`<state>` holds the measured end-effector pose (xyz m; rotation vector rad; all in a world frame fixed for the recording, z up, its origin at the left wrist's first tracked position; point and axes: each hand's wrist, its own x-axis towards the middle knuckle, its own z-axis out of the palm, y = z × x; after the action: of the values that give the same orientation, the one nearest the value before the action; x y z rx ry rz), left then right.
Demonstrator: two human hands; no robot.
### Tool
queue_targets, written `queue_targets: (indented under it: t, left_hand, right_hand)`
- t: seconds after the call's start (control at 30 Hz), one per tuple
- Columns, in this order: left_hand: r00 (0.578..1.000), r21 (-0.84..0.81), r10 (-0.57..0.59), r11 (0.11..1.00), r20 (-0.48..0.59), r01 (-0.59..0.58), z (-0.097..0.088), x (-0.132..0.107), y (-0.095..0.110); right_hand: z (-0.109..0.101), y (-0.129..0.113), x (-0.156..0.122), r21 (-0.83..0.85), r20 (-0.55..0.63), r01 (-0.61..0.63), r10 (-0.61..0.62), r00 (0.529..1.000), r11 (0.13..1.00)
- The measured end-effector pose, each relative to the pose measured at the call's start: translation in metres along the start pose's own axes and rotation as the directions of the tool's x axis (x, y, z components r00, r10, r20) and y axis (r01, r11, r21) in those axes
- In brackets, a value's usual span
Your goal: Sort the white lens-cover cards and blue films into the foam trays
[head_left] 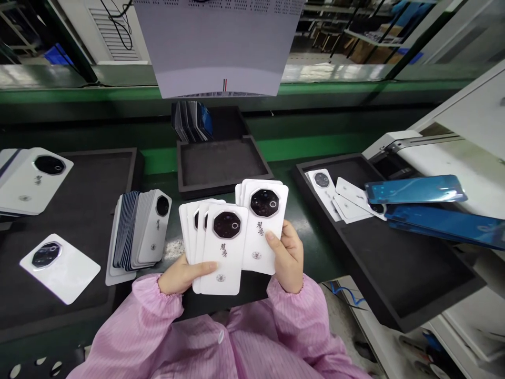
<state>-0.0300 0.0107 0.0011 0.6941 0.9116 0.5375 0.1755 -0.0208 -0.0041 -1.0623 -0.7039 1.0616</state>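
Note:
My left hand (180, 275) is closed on a fanned stack of white phone back covers (225, 263), its thumb lying across the front one. Each shows a dark octagonal camera area and printed characters. A second, smaller stack of white phone back covers (258, 258) is pinched in my right hand (288, 255), thumb in front and fingers behind. The two stacks are side by side, the left one overlapping the right one's edge. Left of my left hand stands a row of similar covers (152, 231), white and dark blue, leaning together on the bench.
At left, a black tray (90, 210) bears a single white cover (59, 268) and a pile of covers (39, 181). Another black tray (221, 163) with dark sheets (191, 121) stands ahead. The right tray (398, 268) holds white covers (325, 192) and blue film-like panels (418, 189).

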Motion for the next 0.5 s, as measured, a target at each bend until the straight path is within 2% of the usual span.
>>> queue_targets:
  t: [0.5]
  left_hand:
    - [0.999, 0.0, -0.044, 0.999, 0.022, 0.044, -0.0033, -0.0004, -0.002]
  right_hand:
    - [0.0053, -0.0074, 0.0065, 0.046, -0.047, 0.059, -0.057, 0.997, 0.997]
